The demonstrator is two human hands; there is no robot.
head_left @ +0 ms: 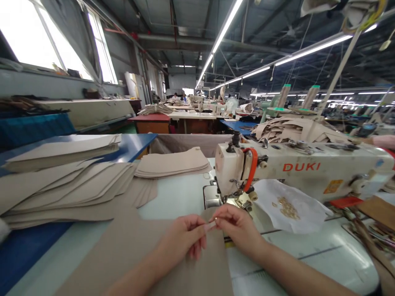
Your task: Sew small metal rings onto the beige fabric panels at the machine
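Observation:
Between both hands, just in front of the sewing machine's needle area, is a short light strip (211,225). My left hand (189,235) pinches its left end between thumb and fingers. The fingertips of my right hand (236,225) are closed at its other end, where a tiny gold-coloured glint shows; its exact shape is too small to tell. Beneath my hands lies a large flat beige panel (129,250), reaching toward the machine's presser foot. The white sewing machine (296,166) marked DUKI stands ahead and to the right.
Small gold-coloured metal pieces (288,208) lie on a white sheet (265,197) under the machine arm. Stacked beige panels (77,185) cover the left side, with another stack (173,162) behind. More cut pieces (296,129) are heaped beyond the machine. Strips and a brown piece (378,209) sit far right.

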